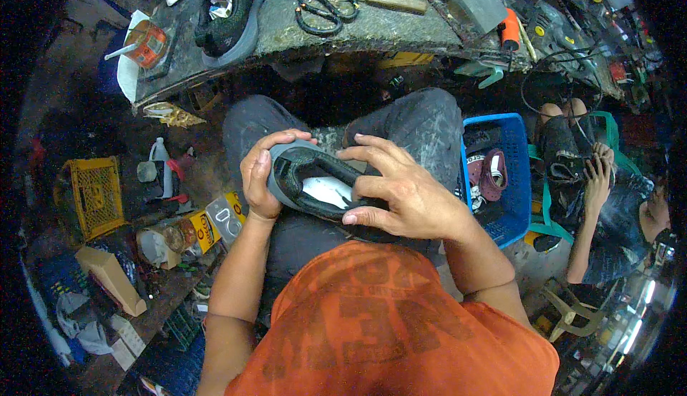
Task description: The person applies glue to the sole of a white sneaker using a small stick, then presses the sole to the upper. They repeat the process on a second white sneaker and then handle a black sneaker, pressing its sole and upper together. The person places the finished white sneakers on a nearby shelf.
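Note:
A black shoe with a grey sole (290,194) rests over my lap, its opening facing up and something white inside. My left hand (262,170) is wrapped round the heel end, fingers on the grey sole edge. Over the other end lies my right hand (401,188), its fingers and thumb gripping the upper across the front of the opening. The toe is hidden beneath that hand. Another black shoe with a grey sole (227,20) stands on the worn workbench (401,27) ahead of me, with white stuffing in it.
Black-handled scissors (325,13), a wooden-handled tool (396,2) and an orange-handled tool (509,30) lie on the bench. An orange tub (147,45) sits at its left. Right of my knee is a blue basket (517,181) with maroon clogs (492,174). Another person (597,203) sits farther right.

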### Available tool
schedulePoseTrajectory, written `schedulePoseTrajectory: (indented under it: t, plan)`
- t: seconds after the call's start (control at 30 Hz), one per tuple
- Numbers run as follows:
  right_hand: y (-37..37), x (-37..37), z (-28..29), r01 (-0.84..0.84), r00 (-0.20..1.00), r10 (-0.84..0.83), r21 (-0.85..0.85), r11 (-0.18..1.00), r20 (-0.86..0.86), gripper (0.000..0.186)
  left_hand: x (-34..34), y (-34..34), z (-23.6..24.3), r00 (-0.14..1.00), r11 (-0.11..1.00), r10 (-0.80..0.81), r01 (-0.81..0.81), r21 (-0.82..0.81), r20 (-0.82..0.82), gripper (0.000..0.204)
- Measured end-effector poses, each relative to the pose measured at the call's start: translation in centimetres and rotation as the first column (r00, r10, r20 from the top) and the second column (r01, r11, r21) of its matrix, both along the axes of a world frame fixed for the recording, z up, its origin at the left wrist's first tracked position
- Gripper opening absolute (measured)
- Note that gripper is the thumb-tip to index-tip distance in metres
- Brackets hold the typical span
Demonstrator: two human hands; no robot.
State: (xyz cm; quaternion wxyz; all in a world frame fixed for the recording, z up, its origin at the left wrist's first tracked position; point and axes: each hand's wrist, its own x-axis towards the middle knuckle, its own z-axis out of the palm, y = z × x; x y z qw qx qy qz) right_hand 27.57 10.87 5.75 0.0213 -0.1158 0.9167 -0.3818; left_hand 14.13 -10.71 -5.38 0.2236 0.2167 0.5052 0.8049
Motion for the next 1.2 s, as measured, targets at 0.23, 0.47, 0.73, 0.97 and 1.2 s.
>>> schedulePoseTrajectory:
  t: [0.23,0.47,0.73,0.97,1.2]
  plan:
    - [-0.1,-0.3,-0.3,0.008,0.999,-0.010,-0.065,0.998,-0.031,0.038,-0.9,-0.1,-1.8,0.999,0.999,-0.033,0.033,-0.002,0.027,0.056]
    - [-1.2,0.3,-1.3,0.139,0.990,-0.139,-0.091,0.986,0.005,0.032,-1.2,0.7,-2.2,0.970,0.993,-0.023,0.050,-0.106,0.241,0.043]
    - [-2.3,0.2,-2.9,0.229,0.973,-0.228,-0.101,0.968,0.027,0.031,-1.7,1.2,-2.8,0.940,0.981,0.001,0.066,-0.185,0.341,0.036]
    - [-2.2,0.3,-3.0,0.229,0.973,-0.228,-0.088,0.969,0.024,0.031,-1.6,1.3,-2.9,0.944,0.978,0.001,0.068,-0.197,0.331,0.037]
    - [-2.4,0.5,-2.6,0.228,0.974,-0.227,-0.115,0.967,0.020,0.030,-2.0,0.9,-3.2,0.912,0.985,-0.091,0.143,-0.102,0.399,0.042]
